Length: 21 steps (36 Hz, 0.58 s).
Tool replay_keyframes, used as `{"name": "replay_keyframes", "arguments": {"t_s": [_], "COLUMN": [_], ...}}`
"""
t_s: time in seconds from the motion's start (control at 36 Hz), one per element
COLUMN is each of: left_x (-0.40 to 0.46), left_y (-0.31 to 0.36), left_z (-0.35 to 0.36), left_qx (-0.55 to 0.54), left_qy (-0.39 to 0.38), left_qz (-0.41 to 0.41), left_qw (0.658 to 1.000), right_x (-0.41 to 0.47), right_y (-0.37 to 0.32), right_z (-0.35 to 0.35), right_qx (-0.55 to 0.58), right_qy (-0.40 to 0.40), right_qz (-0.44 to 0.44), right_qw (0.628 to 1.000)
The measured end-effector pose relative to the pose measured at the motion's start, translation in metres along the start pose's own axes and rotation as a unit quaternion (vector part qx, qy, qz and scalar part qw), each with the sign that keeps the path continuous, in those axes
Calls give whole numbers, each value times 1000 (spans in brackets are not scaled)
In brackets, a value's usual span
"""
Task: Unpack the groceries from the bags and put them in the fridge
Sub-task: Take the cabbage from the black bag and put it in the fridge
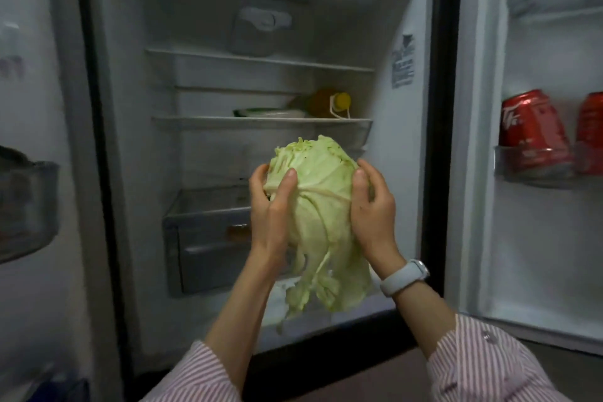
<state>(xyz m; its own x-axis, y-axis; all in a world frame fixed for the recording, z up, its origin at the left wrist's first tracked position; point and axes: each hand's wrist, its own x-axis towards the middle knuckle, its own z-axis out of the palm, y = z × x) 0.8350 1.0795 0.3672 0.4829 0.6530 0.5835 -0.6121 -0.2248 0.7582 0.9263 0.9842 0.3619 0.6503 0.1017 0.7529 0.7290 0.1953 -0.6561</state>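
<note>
I hold a pale green cabbage (321,199) in front of the open fridge (208,26). My left hand (272,209) grips its left side and my right hand (372,206) grips its right side. Loose outer leaves hang down below my hands. The cabbage is level with the space under the lower glass shelf (261,120), above the grey crisper drawer (208,238). No grocery bags are in view.
On the lower shelf lie a yellow-capped bottle (329,103) and a flat green-and-white packet (267,112). A white container (261,33) sits on the upper shelf. Two red cans (535,130) stand in the right door rack. A dark bin (26,206) hangs at left.
</note>
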Motion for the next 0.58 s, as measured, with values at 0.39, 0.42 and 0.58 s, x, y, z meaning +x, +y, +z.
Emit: {"name": "replay_keyframes", "arguments": {"t_s": [0.39, 0.42, 0.58], "left_x": [188, 197, 239], "left_y": [-115, -124, -153], "left_z": [31, 30, 18], "left_qx": [91, 85, 71], "left_qy": [-48, -35, 10], "left_qz": [-107, -117, -193], "left_qw": [989, 989, 979], "right_x": [180, 186, 205], "right_y": [121, 126, 156], "right_z": [71, 75, 102], "right_qx": [-11, -14, -20], "right_qy": [-27, -33, -80], "right_qz": [42, 37, 33], "right_qw": [999, 999, 996]}}
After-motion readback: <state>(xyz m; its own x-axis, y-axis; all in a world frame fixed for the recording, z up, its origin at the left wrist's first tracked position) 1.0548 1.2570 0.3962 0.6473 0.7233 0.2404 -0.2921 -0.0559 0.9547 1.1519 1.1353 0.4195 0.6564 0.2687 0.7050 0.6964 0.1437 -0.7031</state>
